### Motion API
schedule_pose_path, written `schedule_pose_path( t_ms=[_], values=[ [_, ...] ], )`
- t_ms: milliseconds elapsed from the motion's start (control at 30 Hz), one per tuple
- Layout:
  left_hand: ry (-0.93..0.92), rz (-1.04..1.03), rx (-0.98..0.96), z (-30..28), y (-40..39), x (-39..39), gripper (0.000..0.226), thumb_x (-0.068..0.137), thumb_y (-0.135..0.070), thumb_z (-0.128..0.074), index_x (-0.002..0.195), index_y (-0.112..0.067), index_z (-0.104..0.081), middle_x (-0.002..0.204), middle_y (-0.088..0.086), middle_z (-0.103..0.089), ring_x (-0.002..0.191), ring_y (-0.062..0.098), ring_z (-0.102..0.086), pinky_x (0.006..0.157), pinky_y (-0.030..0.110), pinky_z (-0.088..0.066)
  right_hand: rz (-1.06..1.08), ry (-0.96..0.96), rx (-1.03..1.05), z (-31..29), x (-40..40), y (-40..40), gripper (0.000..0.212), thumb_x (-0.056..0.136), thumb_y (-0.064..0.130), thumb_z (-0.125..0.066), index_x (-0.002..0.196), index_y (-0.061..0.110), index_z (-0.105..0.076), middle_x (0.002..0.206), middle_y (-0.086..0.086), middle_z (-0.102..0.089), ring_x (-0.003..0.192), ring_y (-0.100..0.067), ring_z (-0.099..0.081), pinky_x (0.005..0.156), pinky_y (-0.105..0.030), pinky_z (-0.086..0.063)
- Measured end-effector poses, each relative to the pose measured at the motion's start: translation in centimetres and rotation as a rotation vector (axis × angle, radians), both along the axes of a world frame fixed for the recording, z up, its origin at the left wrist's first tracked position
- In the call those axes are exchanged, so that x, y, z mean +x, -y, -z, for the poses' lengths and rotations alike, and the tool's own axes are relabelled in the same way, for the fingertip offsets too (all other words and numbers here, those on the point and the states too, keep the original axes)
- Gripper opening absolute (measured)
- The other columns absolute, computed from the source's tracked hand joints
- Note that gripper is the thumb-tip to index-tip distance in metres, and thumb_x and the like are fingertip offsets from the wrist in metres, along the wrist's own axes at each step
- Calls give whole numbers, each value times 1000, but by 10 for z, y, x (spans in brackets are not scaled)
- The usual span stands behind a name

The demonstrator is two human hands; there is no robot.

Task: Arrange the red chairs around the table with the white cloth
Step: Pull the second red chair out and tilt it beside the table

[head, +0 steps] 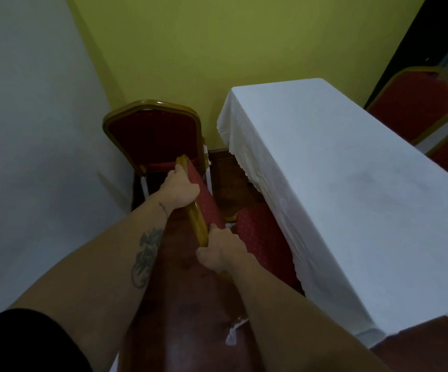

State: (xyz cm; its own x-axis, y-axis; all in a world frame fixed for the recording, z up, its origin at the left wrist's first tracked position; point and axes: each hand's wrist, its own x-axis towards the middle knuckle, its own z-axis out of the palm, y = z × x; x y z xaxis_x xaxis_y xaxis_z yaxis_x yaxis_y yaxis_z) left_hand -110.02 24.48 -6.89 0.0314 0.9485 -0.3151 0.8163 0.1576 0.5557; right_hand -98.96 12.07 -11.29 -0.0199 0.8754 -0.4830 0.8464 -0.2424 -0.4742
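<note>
We stood in a narrow corner where a pale grey wall (29, 130) met an olive-green wall (217, 36), over a dark polished wooden floor (185, 304). Both our hands were on the red upholstered chair with the gold-painted frame (206, 208), seen from above and behind its backrest. Our left hand (181, 187) was wrapped shut over the upper end of the backrest's top rail, and our right hand (221, 248) was curled closed around the lower end of the same rail. Holding both ends likely gave us control over the chair's turn as well as its slide. Its dotted red seat cushion (265, 237) pointed at the long table draped in a white cloth (351, 183), the front edge just tucked under the hanging cloth (247, 146), so the chair seemed to be going in along the table's long side.

Just past it, a second red chair with a gold frame (153, 132) stood by the green wall near the table's short end, facing us. On the far side of the table, two more red and gold chair backs (413, 103) showed beside a dark doorway (416, 36), apparently already at their places.
</note>
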Motion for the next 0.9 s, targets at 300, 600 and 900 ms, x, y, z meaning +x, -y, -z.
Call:
schedule_pose_path(
  t_ms=[300, 600, 900],
  values=[
    [60, 97, 27, -21, -5, -25, 44, 97, -37, -58, 135, -15, -53, 115, 3, -57, 99, 22, -58, 85, 35, -50, -54, -41, -141, -3, 14, -17, 106, 75, 68, -69, 160, 16, -30, 153, -12, -47, 136, -36, -51, 109, -47, -46],
    [-31, 3, 66, -59, -79, -41, 32, 91, -29, -58, 118, -18, -69, 114, 4, -68, 104, 22, -63, 80, 31, -49, -65, -227, 15, -58, 72, -147, 81, 91, 48, -70, 158, 14, -39, 155, -8, -50, 136, -27, -53, 101, -32, -46],
    [-96, -103, 90, -80, -163, -71, 49, 76, -24, -53, 123, -21, -67, 125, 7, -65, 111, 27, -62, 96, 40, -54, -142, -161, 148, -92, 61, -286, 68, 89, 43, -69, 149, 19, -49, 137, -6, -57, 120, -25, -59, 85, -32, -47]
  ],
)
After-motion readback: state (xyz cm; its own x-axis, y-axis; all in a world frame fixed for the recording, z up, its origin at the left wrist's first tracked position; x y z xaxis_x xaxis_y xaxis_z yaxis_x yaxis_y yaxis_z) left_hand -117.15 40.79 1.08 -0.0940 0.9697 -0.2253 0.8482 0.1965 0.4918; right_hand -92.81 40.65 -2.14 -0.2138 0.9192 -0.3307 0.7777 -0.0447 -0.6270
